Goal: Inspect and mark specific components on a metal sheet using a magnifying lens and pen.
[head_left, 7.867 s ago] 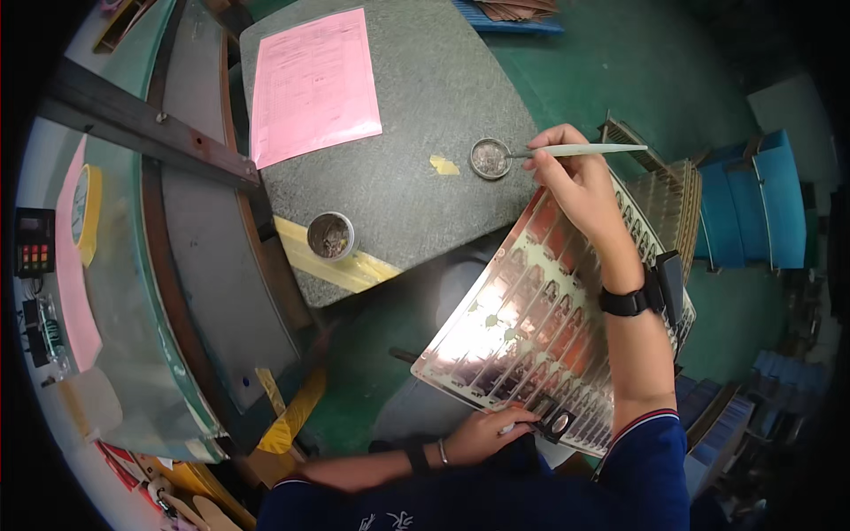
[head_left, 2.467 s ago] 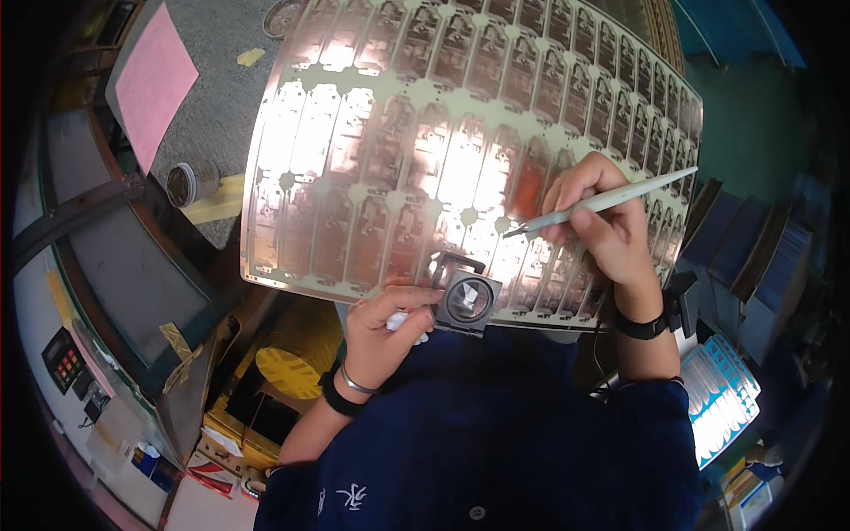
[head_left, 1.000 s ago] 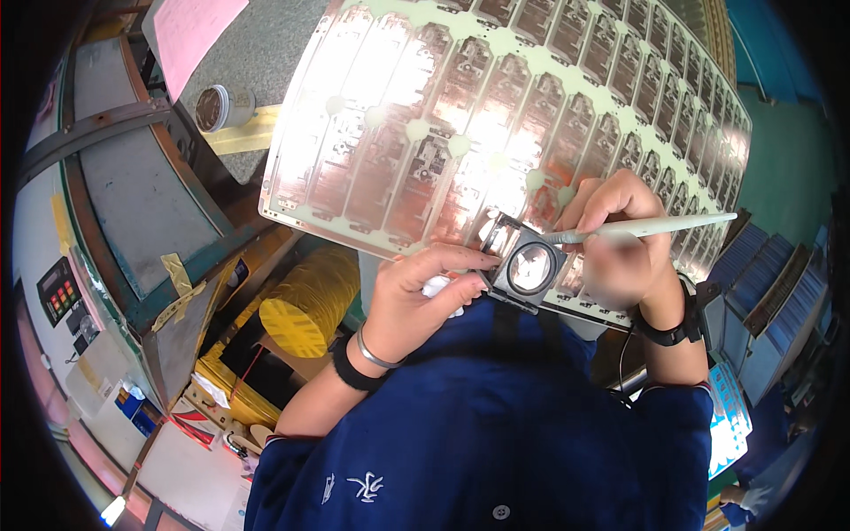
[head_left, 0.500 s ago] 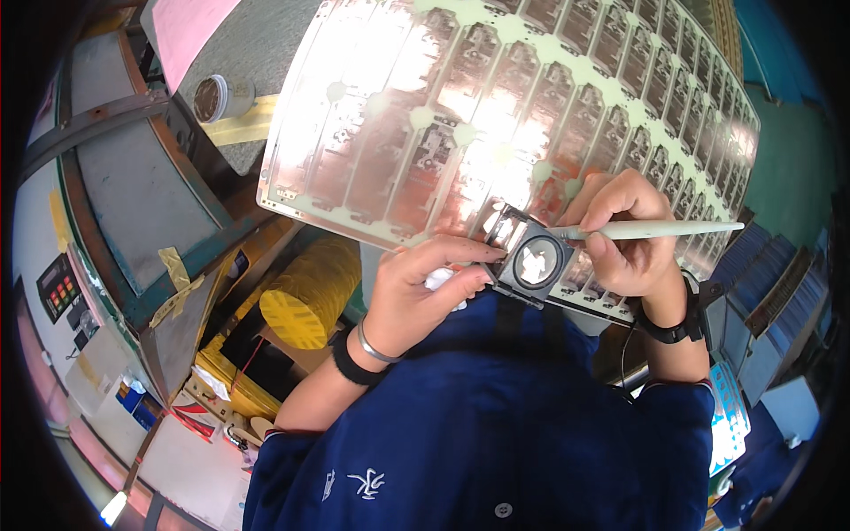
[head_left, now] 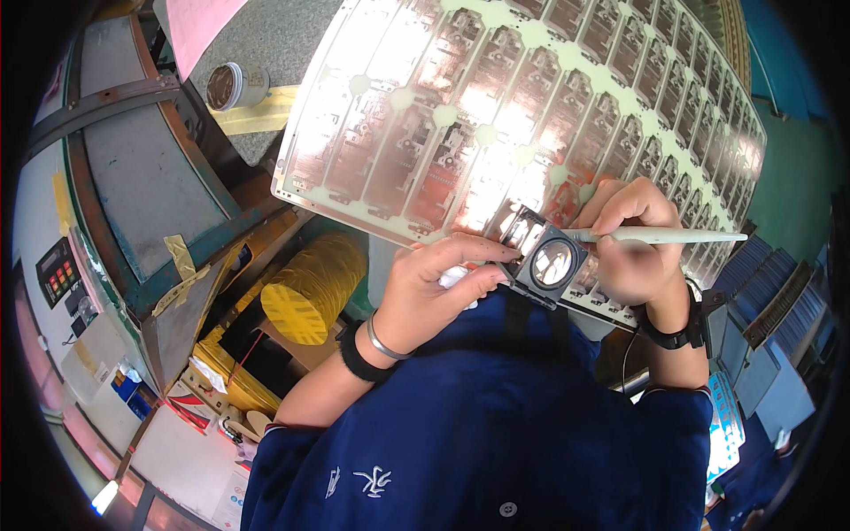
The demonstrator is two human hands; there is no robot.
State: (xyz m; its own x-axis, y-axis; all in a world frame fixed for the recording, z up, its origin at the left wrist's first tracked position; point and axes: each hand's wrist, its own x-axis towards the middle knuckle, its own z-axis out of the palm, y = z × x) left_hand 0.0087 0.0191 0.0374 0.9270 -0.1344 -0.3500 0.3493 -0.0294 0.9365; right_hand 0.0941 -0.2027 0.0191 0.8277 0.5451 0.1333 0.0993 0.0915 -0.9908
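My left hand (head_left: 436,288) pinches a black folding magnifier (head_left: 553,264) by its frame, thumb and fingers closed on it. Something white and crumpled, like a tissue (head_left: 454,278), shows within the same palm. In my right hand (head_left: 639,239) is a slim pale-handled pen-like tool (head_left: 699,236), gripped like a pencil. Its working end points left at the magnifier's lens edge, and the exact tip is hidden. Both hands are at the near edge of a large copper-coloured circuit board panel (head_left: 372,217), patterned with rows of long repeated units and pale green borders.
An open jar of brown paste (head_left: 237,86) stands on a grey surface (head_left: 266,49) at the upper left. Below it is a yellow-wrapped roll (head_left: 310,292). Metal frames (head_left: 155,164) fill the left side. At the right, several thin panels stand in a rack (head_left: 770,292).
The view has shifted slightly, so the panel sits a little more to the right. Both hands keep their grips, with the magnifier and pale tool close together as before.
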